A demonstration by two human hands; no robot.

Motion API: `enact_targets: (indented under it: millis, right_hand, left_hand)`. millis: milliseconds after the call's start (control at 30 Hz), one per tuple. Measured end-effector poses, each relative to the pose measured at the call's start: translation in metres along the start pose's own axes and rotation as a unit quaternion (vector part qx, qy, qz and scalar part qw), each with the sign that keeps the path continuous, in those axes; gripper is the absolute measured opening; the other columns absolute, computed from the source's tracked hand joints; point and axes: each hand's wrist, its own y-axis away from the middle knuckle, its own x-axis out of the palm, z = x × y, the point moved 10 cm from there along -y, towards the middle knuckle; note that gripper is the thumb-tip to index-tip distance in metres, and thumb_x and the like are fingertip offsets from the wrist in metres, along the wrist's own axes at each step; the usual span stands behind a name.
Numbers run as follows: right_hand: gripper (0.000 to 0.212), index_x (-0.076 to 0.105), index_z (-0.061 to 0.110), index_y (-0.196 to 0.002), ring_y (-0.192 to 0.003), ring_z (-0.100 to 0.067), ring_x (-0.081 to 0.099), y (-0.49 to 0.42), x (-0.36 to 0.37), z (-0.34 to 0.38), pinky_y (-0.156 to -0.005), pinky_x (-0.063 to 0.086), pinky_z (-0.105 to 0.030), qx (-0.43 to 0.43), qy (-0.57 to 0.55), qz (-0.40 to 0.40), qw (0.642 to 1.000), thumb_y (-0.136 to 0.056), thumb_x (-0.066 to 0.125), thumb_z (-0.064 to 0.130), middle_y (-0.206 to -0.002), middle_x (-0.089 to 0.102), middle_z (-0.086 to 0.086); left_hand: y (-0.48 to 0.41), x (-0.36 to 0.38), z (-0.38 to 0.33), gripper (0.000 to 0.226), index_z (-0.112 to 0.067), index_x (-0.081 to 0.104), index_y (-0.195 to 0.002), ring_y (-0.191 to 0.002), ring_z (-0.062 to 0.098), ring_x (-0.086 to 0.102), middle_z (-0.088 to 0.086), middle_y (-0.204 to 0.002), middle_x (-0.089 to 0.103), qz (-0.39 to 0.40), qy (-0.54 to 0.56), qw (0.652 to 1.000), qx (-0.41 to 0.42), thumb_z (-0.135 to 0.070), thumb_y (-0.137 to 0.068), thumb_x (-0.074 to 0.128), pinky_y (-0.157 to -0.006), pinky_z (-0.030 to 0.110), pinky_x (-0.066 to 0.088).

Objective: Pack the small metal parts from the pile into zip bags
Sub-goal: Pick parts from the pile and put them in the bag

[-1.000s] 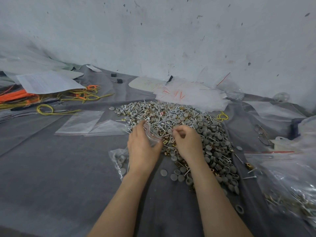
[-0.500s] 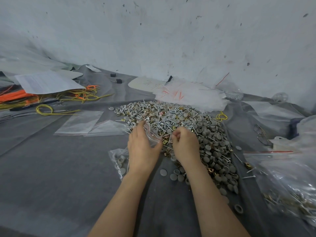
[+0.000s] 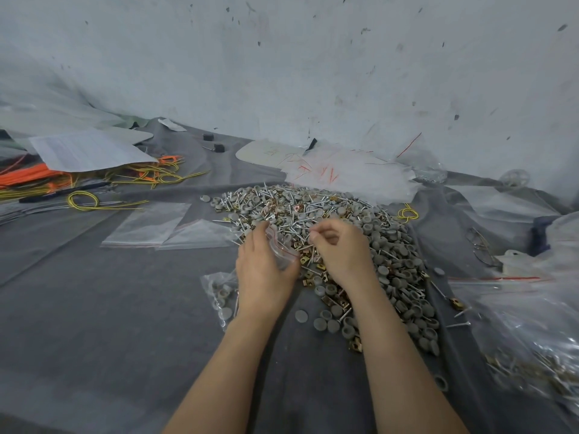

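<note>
Two risks stand out. Left hand pinches a small zip bag; right hand, at its 3 o'clock, curls fingertips together, contents unclear. Parts may miss the narrow mouth. Pile lies at 12 o'clock.

— How do the arms lie?
— Both forearms are bare and reach forward and slightly inward, wrists close together.
— The left hand?
— Back up, fingers pointing away, pinched on a thin clear zip bag.
— And the right hand?
— Back up too, fingers curled under, thumb and forefinger tips drawn together; whether they pinch anything, I cannot tell.
</note>
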Motion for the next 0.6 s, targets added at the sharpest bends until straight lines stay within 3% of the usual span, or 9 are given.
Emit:
enact_targets:
  millis: [67,167,300,433,533,600]
  right_hand:
    - [0.009,0.069,0.017,-0.095,-0.073,0.003,0.054,0.005,0.006,-0.013,-0.060,0.037,-0.007,0.022,0.098,0.075,0.992,-0.088,0.066,0.022,-0.086,0.061,0.010]
    - [0.013,0.069,0.021,-0.095,-0.091,-0.016,0.059,0.022,0.031,-0.031,-0.080,0.050,-0.030,0.056,0.213,0.205,0.954,-0.083,0.070,0.025,-0.096,0.064,0.003]
    - [0.012,0.062,0.026,-0.096,-0.107,-0.025,0.055,0.024,0.036,-0.029,-0.093,0.047,-0.040,0.051,0.283,0.193,0.938,-0.085,0.066,0.024,-0.113,0.059,-0.003]
    - [0.014,0.053,0.025,-0.085,-0.100,-0.023,0.058,0.023,0.037,-0.032,-0.089,0.047,-0.039,0.045,0.256,0.192,0.946,-0.086,0.066,0.019,-0.104,0.061,-0.001]
    - [0.016,0.053,0.022,-0.082,-0.079,-0.011,0.059,0.020,0.026,-0.028,-0.069,0.047,-0.019,0.050,0.115,0.142,0.982,-0.086,0.068,0.017,-0.086,0.061,0.004]
    - [0.012,0.056,0.018,-0.086,-0.080,-0.010,0.057,0.017,0.016,-0.026,-0.063,0.039,-0.011,0.055,0.040,0.108,0.992,-0.086,0.068,0.017,-0.090,0.063,0.001]
  left_hand:
    - [-0.001,-0.002,0.001,0.074,-0.010,0.036,-0.140,-0.126,0.023,0.041,0.005,-0.135,0.048,-0.010,0.012,1.000,-0.004,-0.022,-0.078,0.075,-0.107,0.041,0.033]
    - [-0.001,-0.003,0.002,0.074,-0.009,0.036,-0.141,-0.126,0.023,0.041,0.006,-0.134,0.048,-0.014,0.017,1.000,-0.006,-0.022,-0.078,0.074,-0.107,0.041,0.034]
    - [0.000,-0.002,0.002,0.075,-0.010,0.035,-0.142,-0.128,0.023,0.040,0.006,-0.136,0.047,-0.013,0.016,1.000,-0.007,-0.023,-0.079,0.074,-0.108,0.041,0.033]
    - [0.000,-0.001,0.003,0.075,-0.010,0.035,-0.142,-0.129,0.022,0.039,0.005,-0.137,0.047,-0.010,0.020,1.000,-0.009,-0.023,-0.079,0.074,-0.109,0.041,0.032]
    - [0.000,-0.002,0.004,0.076,-0.011,0.034,-0.142,-0.129,0.021,0.039,0.005,-0.137,0.047,-0.011,0.024,1.000,-0.012,-0.023,-0.079,0.075,-0.109,0.040,0.032]
    - [0.000,-0.002,0.004,0.076,-0.011,0.034,-0.141,-0.128,0.021,0.039,0.005,-0.137,0.047,-0.011,0.026,1.000,-0.013,-0.023,-0.079,0.075,-0.108,0.040,0.033]
